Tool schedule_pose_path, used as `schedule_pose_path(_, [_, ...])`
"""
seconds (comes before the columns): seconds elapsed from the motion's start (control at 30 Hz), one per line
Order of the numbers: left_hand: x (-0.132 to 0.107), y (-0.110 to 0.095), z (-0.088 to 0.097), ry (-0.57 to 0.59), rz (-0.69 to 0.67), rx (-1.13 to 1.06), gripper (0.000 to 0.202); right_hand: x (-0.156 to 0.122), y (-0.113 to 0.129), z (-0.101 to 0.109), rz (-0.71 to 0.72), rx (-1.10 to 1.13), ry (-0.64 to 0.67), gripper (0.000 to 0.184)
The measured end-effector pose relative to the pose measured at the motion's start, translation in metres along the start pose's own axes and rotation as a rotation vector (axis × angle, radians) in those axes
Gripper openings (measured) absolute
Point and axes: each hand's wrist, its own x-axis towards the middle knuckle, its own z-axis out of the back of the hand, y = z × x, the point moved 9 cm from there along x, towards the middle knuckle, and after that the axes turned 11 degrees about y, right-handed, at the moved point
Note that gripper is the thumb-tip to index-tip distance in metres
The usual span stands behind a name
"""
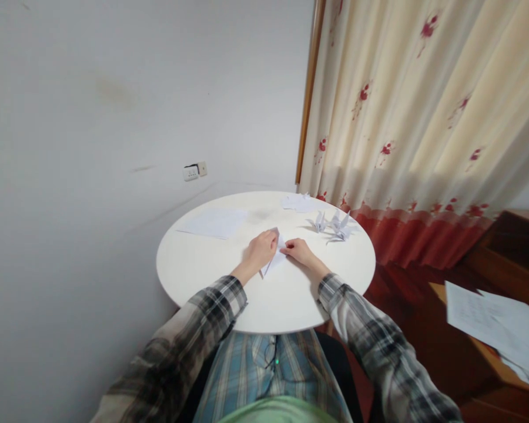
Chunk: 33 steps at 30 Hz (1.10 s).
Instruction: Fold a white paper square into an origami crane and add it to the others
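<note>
A small folded piece of white paper (271, 265) lies on the round white table (264, 311), partly hidden by my fingers. My left hand (263, 248) is closed, its curled fingers pressing on the paper's left side. At the paper's right edge, my right hand (298, 251) pinches a corner between thumb and fingers. Several white paper cranes stand in a group beyond my right hand, among them one crane (318, 223) on the left and another (340, 235) nearer the table's edge.
Flat white sheets (214, 223) lie on the table's far left. Smaller paper pieces (297, 203) sit at the back. A wall with a socket (191, 173) rises on the left, a flowered curtain (392, 117) behind. Printed papers (494, 323) rest on wooden furniture to the right.
</note>
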Motion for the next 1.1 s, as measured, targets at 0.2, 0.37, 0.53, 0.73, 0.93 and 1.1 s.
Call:
schedule_pose_path(0.2, [-0.002, 0.016, 0.031, -0.334, 0.011, -0.044, 0.017, 0.0, -0.003, -0.003, 0.028, 0.048, 0.021, 0.029])
schedule_pose_path(0.37, [-0.004, 0.024, 0.021, -0.28, -0.063, -0.333, 0.044, -0.005, 0.002, -0.005, 0.067, 0.06, -0.016, 0.024])
schedule_pose_path(0.53, [0.001, 0.023, 0.002, -0.069, -0.055, -0.474, 0.047, -0.007, 0.009, -0.008, 0.127, 0.083, 0.014, 0.024])
schedule_pose_path(0.73, [0.004, 0.025, 0.001, -0.024, -0.036, -0.556, 0.022, -0.006, 0.011, -0.01, 0.136, 0.053, 0.05, 0.023])
schedule_pose_path(0.93, [0.005, 0.024, -0.001, 0.005, -0.012, -0.694, 0.016, -0.006, 0.012, -0.012, 0.145, 0.043, 0.072, 0.022])
schedule_pose_path(1.1, [0.005, 0.029, -0.004, -0.019, 0.033, -0.747, 0.022, -0.008, 0.015, -0.011, 0.15, 0.046, 0.07, 0.022])
